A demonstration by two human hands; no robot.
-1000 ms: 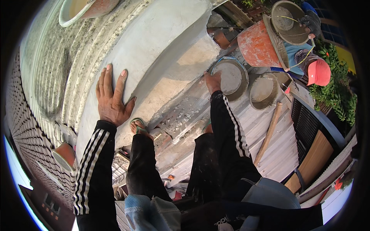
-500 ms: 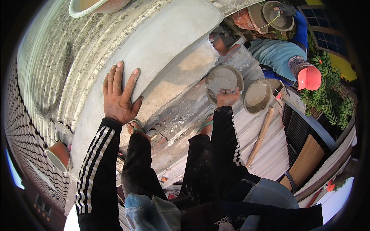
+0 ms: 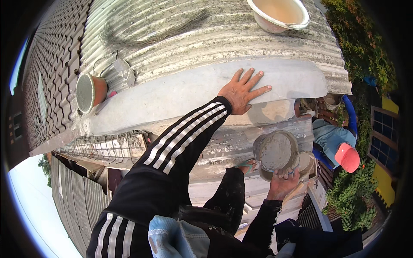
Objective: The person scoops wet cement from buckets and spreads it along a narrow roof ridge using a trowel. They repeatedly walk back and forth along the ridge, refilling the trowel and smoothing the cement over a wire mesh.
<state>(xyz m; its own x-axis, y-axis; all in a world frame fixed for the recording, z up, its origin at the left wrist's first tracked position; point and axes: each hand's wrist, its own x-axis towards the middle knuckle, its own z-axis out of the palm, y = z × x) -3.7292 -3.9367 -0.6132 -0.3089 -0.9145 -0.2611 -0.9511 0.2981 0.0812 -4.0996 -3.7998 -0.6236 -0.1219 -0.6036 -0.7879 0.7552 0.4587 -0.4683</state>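
My left hand (image 3: 245, 91) lies flat with fingers spread on a smooth grey cement-covered ridge (image 3: 180, 88). The fingers of my right hand (image 3: 284, 182) are hooked over the near rim of a round bucket (image 3: 276, 150) with wet grey mortar in it. Partly behind that bucket is a second bucket (image 3: 306, 163) of grey material. One sandalled foot (image 3: 248, 165) shows just left of the held bucket.
A pale basin of brownish water (image 3: 282, 12) stands on corrugated roofing (image 3: 215, 38), with a bundle of wires (image 3: 159, 36) to its left. An orange bucket (image 3: 91, 92) sits by the tiles (image 3: 56, 56). A co-worker in a red cap (image 3: 347, 157) is at the right.
My view has swung, bringing in more of the upper roof and the left side. The bucket in my right hand looks larger and now overlaps the second one. My left hand stays on the ridge.
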